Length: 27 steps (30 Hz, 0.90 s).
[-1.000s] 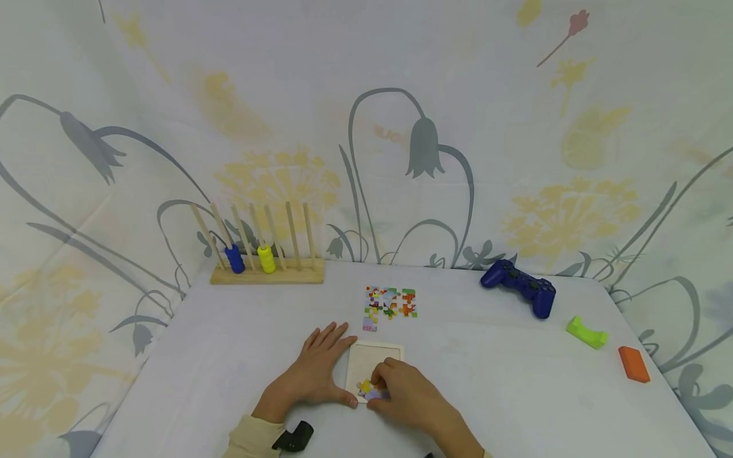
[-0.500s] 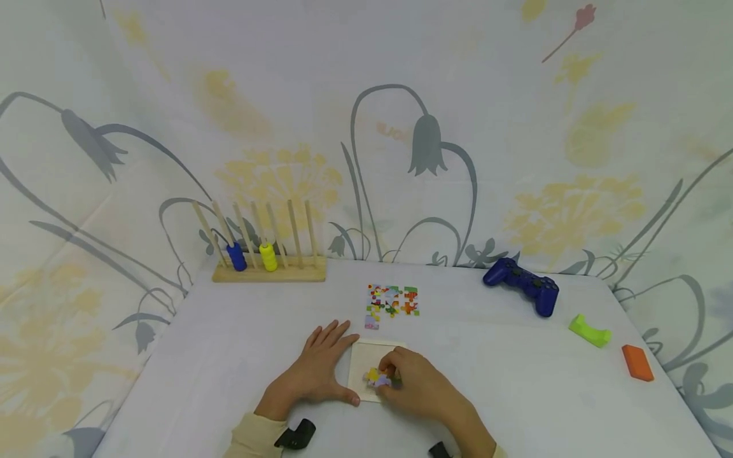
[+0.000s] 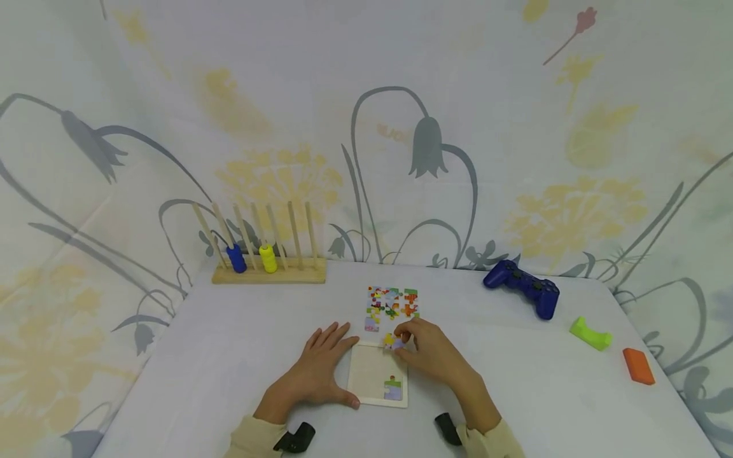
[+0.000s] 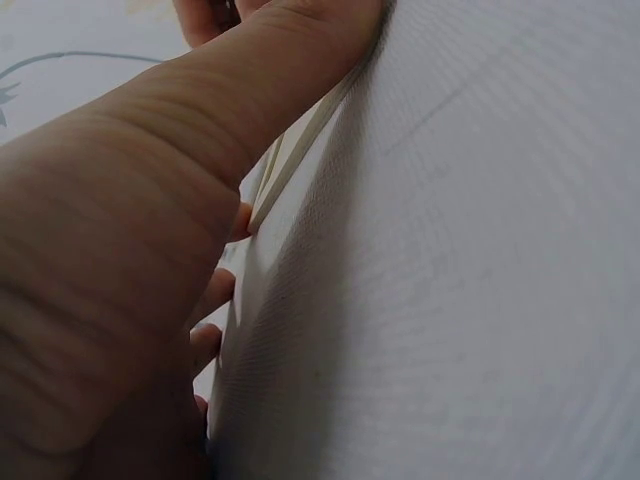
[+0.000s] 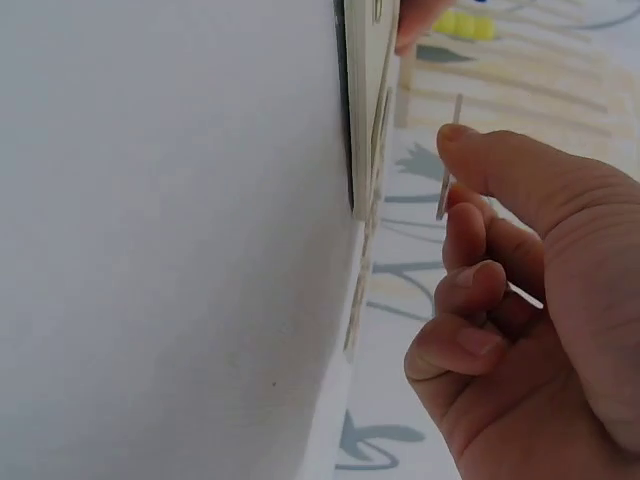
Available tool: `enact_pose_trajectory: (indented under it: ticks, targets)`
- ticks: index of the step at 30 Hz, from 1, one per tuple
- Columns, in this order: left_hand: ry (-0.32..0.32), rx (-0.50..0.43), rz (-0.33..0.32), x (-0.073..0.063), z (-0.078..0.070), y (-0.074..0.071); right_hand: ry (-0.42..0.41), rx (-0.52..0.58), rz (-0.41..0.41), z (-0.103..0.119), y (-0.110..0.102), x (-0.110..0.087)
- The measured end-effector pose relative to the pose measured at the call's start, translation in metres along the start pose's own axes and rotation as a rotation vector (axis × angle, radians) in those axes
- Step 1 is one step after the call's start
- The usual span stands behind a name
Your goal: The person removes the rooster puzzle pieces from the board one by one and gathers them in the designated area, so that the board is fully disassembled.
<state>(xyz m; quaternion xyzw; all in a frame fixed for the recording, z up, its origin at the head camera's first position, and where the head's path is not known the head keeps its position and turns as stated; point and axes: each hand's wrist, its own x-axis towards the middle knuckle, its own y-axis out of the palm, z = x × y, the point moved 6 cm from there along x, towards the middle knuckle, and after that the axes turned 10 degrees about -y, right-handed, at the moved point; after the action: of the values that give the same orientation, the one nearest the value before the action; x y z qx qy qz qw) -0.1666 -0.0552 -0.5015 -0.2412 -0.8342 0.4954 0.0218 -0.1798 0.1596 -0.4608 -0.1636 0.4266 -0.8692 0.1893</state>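
My right hand point(image 3: 429, 353) pinches a jigsaw puzzle piece point(image 3: 392, 342) with yellow and lilac on it, over the far edge of a shallow wooden puzzle tray point(image 3: 364, 375). Seen edge-on in the right wrist view, the thin piece point(image 5: 449, 160) sits between thumb and forefinger, raised off the tray. One lilac and green piece point(image 3: 392, 389) lies in the tray's near right corner. My left hand point(image 3: 315, 369) lies spread along the tray's left side, thumb at the near left corner and fingers straight. Just beyond the tray, several joined puzzle pieces point(image 3: 392, 302) lie on the table.
A wooden peg stand point(image 3: 286, 275) with blue beads point(image 3: 236, 259) and yellow beads point(image 3: 267, 259) stands at the back left. To the right lie a dark blue game controller point(image 3: 522, 287), a green curved block point(image 3: 590, 334) and an orange block point(image 3: 638, 366).
My right hand has lifted the yellow and lilac piece from the tray's near side and carried it to the far edge, uncovering the corner piece. My left hand stays in place.
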Motion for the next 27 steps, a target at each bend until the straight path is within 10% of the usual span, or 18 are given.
enact_pose_trajectory:
  ticks: [27]
  targets:
    - [0.002,0.018,-0.004,0.000,0.001,0.003,0.109,0.018,-0.037,-0.029,0.007,0.024]
